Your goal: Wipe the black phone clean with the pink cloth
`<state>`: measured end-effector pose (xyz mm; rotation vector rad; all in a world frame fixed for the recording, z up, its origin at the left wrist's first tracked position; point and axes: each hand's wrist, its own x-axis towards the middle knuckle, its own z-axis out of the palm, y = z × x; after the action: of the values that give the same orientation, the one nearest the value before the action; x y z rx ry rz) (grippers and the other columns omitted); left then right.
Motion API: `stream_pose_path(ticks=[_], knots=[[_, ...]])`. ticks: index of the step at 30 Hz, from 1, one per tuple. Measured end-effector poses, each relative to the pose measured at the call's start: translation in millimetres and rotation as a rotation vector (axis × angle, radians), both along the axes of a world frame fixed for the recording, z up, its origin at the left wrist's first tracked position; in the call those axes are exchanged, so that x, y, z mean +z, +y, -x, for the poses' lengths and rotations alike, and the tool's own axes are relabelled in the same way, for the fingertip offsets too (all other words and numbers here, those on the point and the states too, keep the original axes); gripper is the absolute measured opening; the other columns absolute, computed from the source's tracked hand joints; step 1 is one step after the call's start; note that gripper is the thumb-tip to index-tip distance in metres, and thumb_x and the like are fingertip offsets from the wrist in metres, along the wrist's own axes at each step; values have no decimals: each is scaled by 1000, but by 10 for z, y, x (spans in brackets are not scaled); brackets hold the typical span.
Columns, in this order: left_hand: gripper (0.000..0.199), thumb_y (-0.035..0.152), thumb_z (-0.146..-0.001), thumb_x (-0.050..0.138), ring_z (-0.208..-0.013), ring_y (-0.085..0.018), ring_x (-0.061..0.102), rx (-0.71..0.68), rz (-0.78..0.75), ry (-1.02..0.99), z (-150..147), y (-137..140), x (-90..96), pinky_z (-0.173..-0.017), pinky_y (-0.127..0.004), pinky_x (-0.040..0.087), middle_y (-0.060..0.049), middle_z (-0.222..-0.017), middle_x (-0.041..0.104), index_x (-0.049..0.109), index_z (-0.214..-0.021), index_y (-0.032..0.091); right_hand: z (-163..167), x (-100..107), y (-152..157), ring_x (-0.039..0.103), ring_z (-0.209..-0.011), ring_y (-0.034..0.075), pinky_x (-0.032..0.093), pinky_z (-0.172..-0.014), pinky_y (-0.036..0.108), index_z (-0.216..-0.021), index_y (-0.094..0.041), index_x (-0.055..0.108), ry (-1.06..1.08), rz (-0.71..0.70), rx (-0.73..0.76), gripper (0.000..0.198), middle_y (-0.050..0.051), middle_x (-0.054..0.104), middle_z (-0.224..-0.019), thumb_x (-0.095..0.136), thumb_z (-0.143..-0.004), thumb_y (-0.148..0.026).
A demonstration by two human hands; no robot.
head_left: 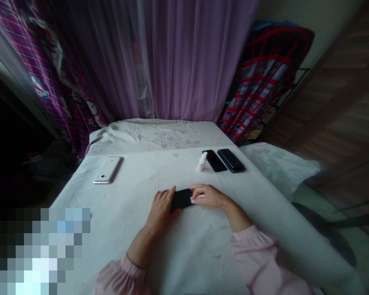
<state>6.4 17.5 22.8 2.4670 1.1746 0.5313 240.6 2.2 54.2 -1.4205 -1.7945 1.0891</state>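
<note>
A black phone [181,199] lies in front of me on the white cloth, its long side running left to right. My left hand [163,205] grips its left end, fingers along the far edge and thumb along the near edge. At the right end, my right hand [208,196] is closed on a small pale pink piece [198,198], perhaps a cloth, that touches the phone's surface. Just beyond my right hand stands a small white spray bottle [202,161]. Behind it lie a flat black phone [215,160] and a thicker dark phone [231,160].
A white phone [108,169] lies on the left of the cloth-covered table [135,172]. Purple curtains [187,61] hang behind the table. A plastic bag [276,164] is beside the right edge. Pixelation covers the lower left corner.
</note>
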Motion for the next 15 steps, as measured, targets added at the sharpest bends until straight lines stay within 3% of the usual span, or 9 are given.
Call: stream_pose_path(ticks=[5,10,15], knots=[[74,23,-78,64,-125,-30,48,34,10,25,1,-19,35,-109,-56,26,-12,-132,59,33,-146,23,53,-126,78,67,-99,21,52,-89,35,-71,-20,71,18,-33,-98,4,9,71,-104,67,-71,-20],[75,24,-78,65,-126,-30,46,49,13,37,4,-28,45,-108,-56,25,-11,-131,60,33,-146,24,79,-237,145,69,-85,20,54,-82,33,-76,-22,70,23,-36,-173,8,3,74,-85,63,-73,-21],[75,25,-79,66,-130,-32,42,54,8,56,8,-29,33,-110,-59,22,-10,-134,58,33,-146,25,50,-182,111,68,-93,20,52,-88,34,-78,-21,71,11,-7,-151,10,6,74,-94,62,-75,-22]])
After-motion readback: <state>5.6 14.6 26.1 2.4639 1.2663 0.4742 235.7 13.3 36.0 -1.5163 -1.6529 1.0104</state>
